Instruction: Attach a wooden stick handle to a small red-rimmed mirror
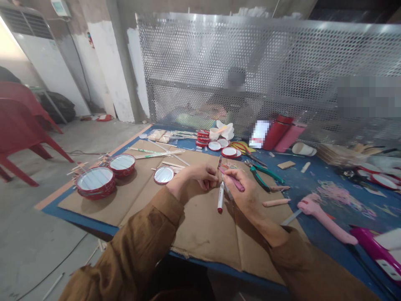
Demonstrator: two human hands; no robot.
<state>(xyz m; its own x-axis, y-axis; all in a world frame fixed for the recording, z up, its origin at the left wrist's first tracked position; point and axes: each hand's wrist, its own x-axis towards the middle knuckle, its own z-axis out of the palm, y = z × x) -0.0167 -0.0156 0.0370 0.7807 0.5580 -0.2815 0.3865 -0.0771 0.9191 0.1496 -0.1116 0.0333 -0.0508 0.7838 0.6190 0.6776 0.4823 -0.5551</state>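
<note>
My left hand (205, 175) is closed, its thumb and fingers pinching a thin, short strip (219, 162) that stands up above the cardboard. My right hand (241, 186) is wrapped round a slim pink-handled tool (238, 184), whose tip meets the strip; its exact kind is too small to make out. A white marker with a red end (220, 200) lies just below, between both hands. Left of my left hand sits a round white disc with a red rim (163, 174). Thin wooden sticks (172, 165) lie behind that wrist.
Cardboard (200, 232) covers part of the blue table. Stacked red-rimmed discs (95, 182) stand left. Green-handled pliers (260, 177), a pink glue gun (326, 217) and rubber bands (341, 196) lie right. A red bottle (278, 133) stands before a perforated metal screen (188, 62).
</note>
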